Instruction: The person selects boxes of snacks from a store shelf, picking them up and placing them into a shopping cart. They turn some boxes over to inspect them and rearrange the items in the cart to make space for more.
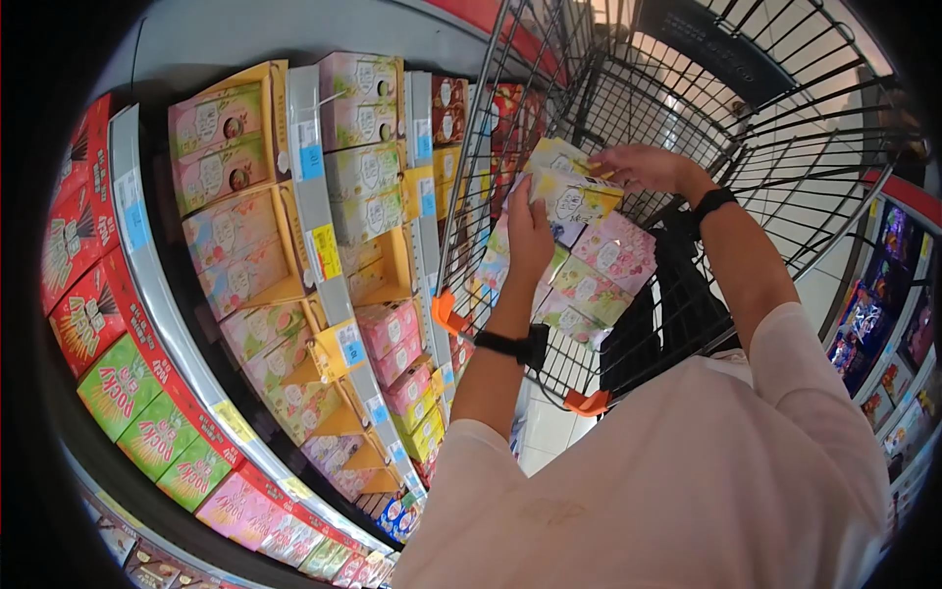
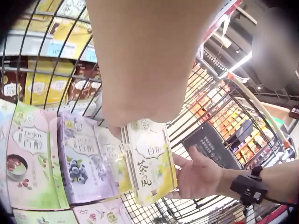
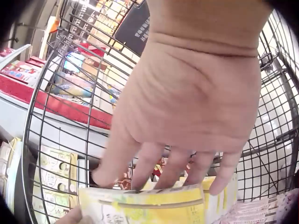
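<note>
Over the cart, the left hand (image 1: 531,236) grips a yellow-and-white box (image 1: 579,199) by its near side; in the left wrist view this box (image 2: 148,161) stands upright beside a second yellow box. The right hand (image 1: 643,169) is at the far end of the boxes. Its palm (image 3: 187,102) faces the right wrist camera, with fingers extended down to the box's edge (image 3: 149,205). Below lie pink, green and purple boxes in the cart, among them a purple blueberry box (image 2: 86,158) and a green-pink one (image 2: 35,158).
The black wire cart (image 1: 785,157) has orange corner pieces (image 1: 587,402). Along the left run shelves with pastel boxes (image 1: 231,236), green boxes (image 1: 162,432) and red boxes (image 1: 88,319). More packages (image 1: 863,319) stand on a shelf at the right.
</note>
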`<state>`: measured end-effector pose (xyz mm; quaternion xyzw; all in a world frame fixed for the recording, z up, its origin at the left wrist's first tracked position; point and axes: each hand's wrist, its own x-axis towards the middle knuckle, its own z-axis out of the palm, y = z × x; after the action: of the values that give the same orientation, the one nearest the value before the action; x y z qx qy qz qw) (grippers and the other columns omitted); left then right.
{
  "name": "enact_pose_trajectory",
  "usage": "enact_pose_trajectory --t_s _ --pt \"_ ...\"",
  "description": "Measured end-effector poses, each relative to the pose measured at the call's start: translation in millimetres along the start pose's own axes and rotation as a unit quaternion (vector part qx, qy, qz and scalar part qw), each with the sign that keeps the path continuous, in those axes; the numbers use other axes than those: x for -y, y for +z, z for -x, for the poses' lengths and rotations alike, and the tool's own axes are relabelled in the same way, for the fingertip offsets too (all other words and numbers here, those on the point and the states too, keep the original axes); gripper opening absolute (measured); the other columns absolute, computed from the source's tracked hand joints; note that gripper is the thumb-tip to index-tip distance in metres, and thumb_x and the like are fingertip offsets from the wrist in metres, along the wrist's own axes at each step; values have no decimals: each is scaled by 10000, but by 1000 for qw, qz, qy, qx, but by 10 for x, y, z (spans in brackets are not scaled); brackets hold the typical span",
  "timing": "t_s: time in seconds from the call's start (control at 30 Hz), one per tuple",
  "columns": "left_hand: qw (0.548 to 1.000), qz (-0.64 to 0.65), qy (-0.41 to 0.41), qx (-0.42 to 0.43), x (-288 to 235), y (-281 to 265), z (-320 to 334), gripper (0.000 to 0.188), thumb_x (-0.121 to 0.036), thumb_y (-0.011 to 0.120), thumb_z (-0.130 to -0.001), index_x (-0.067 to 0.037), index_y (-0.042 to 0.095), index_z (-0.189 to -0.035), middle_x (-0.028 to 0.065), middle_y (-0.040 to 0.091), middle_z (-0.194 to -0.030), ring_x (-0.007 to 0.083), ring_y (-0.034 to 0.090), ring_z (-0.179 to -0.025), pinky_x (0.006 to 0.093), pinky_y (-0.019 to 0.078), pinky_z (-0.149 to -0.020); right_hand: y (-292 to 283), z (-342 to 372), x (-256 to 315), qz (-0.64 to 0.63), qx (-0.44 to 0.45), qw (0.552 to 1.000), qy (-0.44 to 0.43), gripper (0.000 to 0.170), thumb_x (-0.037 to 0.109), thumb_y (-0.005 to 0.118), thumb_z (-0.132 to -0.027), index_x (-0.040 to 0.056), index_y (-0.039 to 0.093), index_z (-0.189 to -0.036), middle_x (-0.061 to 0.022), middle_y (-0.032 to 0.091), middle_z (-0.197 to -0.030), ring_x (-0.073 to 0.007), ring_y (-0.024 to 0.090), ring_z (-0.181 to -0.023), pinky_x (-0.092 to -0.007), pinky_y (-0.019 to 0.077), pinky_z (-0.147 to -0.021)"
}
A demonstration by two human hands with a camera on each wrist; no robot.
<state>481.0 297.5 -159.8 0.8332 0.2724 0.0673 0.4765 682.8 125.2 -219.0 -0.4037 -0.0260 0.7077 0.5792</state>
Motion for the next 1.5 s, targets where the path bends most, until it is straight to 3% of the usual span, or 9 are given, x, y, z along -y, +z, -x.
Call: enact_pose_trajectory --t_s 0.1,0.2,0.23,0.43,0.67,0.77,0.87,1.1,1.5 --pt "999 -19 -44 15 229 181 -258 391 -54 415 -972 44 408 -1350 222 478 -1279 308 516 -1117 382 401 -976 -77 -27 -76 209 9 978 -7 448 336 651 -891 99 579 -1264 -25 597 -1182 -109 524 -1001 -291 461 -792" --pt "990 -1 -140 11 283 236 -354 399 -63 392 -988 13 414 -1378 141 546 -1240 191 569 -1031 301 442 -904 -137 -148 -137 232 -52 970 -51 380 265 650 -886 76 610 -1214 -8 649 -1049 -90 554 -891 -256 465 -703" --pt "991 25 -135 1 287 228 -371 407 -25 418 -962 18 421 -1366 190 485 -1279 252 571 -1043 328 457 -901 -125 -155 -162 197 -71 976 -65 329 198 647 -881 46 628 -1172 -14 668 -934 -93 569 -782 -247 465 -640" --pt "999 8 -34 -27 363 43 -116 380 21 465 -922 16 465 -1303 166 487 -1275 258 551 -1116 334 430 -969 -220 -399 -482 198 -139 958 -157 273 136 628 -882 -6 642 -1115 -55 677 -905 -105 590 -748 -268 488 -644" --pt "992 86 -93 -8 -189 -404 392 319 0 455 -965 26 468 -1283 155 512 -1316 229 511 -1223 331 401 -1028 -160 -785 -860 257 -216 925 -177 245 128 666 -824 45 662 -1055 -93 685 -906 -180 633 -816 -319 502 -715" --pt "988 122 -92 -16 -345 -474 624 307 16 449 -960 18 484 -1265 157 500 -1326 218 526 -1198 334 420 -1008 228 -751 -759 455 -332 802 -200 275 156 707 -775 74 643 -1029 -152 647 -968 -335 608 -974 -396 481 -847" --pt "990 107 -91 5 -438 -598 872 305 32 442 -954 9 490 -1254 166 473 -1353 221 535 -1182 334 425 -1002 410 -763 -691 402 -321 853 -93 397 177 729 -766 89 594 -1129 -162 642 -1040 -331 609 -989 -398 480 -864" --pt "996 36 -51 -61 -690 -1091 1286 264 42 435 -951 -1 546 -1187 170 482 -1333 233 502 -1219 333 420 -998 366 -748 -661 421 -371 815 -148 601 218 740 -774 58 499 -1301 -191 585 -1242 -335 574 -1132 -372 455 -965" --pt "991 40 7 -131 -693 -1564 1660 254 -14 433 -977 -15 526 -1213 144 498 -1343 200 542 -1145 317 448 -952 118 -442 -681 451 -279 843 -87 577 207 721 -759 40 520 -1273 -218 606 -1168 -344 571 -1107 -384 448 -958"
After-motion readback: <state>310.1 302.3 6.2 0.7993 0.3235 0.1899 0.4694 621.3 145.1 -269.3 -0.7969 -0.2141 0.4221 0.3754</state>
